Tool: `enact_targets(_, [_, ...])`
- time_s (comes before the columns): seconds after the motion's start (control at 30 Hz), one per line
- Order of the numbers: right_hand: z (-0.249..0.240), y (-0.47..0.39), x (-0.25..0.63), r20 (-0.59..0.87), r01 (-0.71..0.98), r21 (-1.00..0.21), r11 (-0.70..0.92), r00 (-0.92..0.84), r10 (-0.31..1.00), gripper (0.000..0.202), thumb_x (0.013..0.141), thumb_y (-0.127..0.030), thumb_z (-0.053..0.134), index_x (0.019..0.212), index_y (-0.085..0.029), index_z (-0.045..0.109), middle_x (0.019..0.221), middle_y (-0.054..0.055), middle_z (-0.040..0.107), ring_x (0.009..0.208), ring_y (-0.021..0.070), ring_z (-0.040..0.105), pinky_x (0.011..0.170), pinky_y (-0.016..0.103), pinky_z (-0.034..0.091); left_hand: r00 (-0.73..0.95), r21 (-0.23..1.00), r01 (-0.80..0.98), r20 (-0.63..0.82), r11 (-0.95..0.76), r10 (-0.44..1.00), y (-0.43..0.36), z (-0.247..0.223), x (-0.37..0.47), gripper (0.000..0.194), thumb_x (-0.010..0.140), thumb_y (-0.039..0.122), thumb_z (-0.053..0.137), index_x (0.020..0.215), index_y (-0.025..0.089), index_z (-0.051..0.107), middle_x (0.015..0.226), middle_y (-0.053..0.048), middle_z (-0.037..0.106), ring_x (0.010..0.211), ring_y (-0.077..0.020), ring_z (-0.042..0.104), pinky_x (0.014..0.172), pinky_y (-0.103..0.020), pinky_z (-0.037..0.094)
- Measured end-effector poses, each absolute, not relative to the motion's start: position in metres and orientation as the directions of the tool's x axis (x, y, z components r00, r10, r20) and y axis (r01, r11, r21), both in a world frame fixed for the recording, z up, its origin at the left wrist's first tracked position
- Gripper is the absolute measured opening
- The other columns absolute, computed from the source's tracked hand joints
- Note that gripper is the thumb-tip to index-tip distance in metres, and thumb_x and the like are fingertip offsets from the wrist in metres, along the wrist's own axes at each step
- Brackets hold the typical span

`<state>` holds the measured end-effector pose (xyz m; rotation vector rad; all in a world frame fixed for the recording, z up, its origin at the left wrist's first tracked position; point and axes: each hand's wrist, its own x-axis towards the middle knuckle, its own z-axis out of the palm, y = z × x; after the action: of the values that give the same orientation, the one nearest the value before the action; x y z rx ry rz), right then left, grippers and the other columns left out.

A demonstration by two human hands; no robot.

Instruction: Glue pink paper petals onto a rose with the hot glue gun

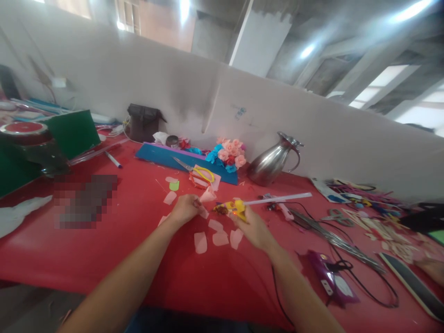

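Observation:
In my right hand is a yellow hot glue gun, a clear glue stick jutting from its back and its nozzle pointing left. My left hand is closed in a pinch on a pink paper petal, just left of the nozzle. Loose pink petals lie on the red table around and below my hands. Beyond my left hand rest scissors with yellow and orange handles, on pink paper. A small green paper piece lies nearby.
Pink and blue paper flowers sit on blue sheets at the back. A metal jug stands by the wall. To the right lie a pink glue gun, wires and a purple power strip with a trailing cord.

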<state>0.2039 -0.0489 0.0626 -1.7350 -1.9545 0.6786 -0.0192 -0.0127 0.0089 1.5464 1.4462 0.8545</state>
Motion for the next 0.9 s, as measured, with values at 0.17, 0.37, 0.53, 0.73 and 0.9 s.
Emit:
enact_targets(0.17, [0.052,-0.039,0.233,-0.086,0.584,-0.8,-0.14,0.12,0.989,0.041,0.077,-0.052,0.05,0.094,-0.015,0.054,0.07,0.004,0.065,0.043,0.0116,0.052,0.041,0.023,0.039,0.095,0.927,0.372,-0.086,0.045,0.992,-0.012,0.007,-0.019,0.01,0.058,0.015,0.065,0.068,0.015,0.062,0.067,-0.003,0.065,0.064,-0.0142,0.059,0.058,-0.023,0.041])
enact_targets(0.37, [0.047,-0.031,0.279,-0.182,0.661,-0.645,-0.384,0.355,0.917,0.041,0.074,-0.057,0.048,0.068,-0.017,0.056,0.052,0.006,0.062,0.051,0.0195,0.061,0.047,0.027,0.043,0.094,0.99,0.122,-0.086,0.075,0.992,-0.016,0.021,-0.013,0.008,0.061,0.019,0.064,0.067,0.014,0.063,0.066,-0.002,0.065,0.062,-0.0126,0.059,0.061,-0.022,0.044])
enact_targets(0.53, [0.046,-0.027,0.302,-0.151,0.812,-0.429,-0.396,0.367,0.918,0.042,0.076,-0.056,0.044,0.063,-0.019,0.058,0.054,0.007,0.064,0.054,0.0222,0.063,0.051,0.029,0.042,0.051,0.999,0.021,-0.029,0.028,0.998,-0.014,0.025,-0.011,0.014,0.062,0.016,0.064,0.076,0.013,0.063,0.07,-0.001,0.065,0.066,-0.0126,0.06,0.063,-0.022,0.045])
enact_targets(0.73, [0.062,-0.039,0.284,0.135,0.933,-0.19,-0.307,0.335,0.933,0.031,0.077,-0.044,0.05,0.069,-0.019,0.065,0.072,0.014,0.067,0.078,0.0293,0.063,0.068,0.038,0.043,0.089,0.998,0.029,0.047,-0.05,0.995,-0.018,0.03,-0.011,0.017,0.066,0.015,0.061,0.083,0.014,0.061,0.075,-0.002,0.066,0.072,-0.0138,0.06,0.065,-0.023,0.045])
enact_targets(0.9, [0.087,-0.037,0.219,0.235,0.909,-0.355,0.219,-0.14,0.962,0.025,0.079,-0.033,0.048,0.09,-0.02,0.067,0.096,0.009,0.067,0.095,0.0243,0.059,0.087,0.038,0.04,0.177,0.998,0.005,0.065,-0.067,0.982,-0.023,0.033,-0.009,0.022,0.068,0.015,0.061,0.089,0.013,0.059,0.08,-0.004,0.066,0.073,-0.0141,0.06,0.066,-0.024,0.045])
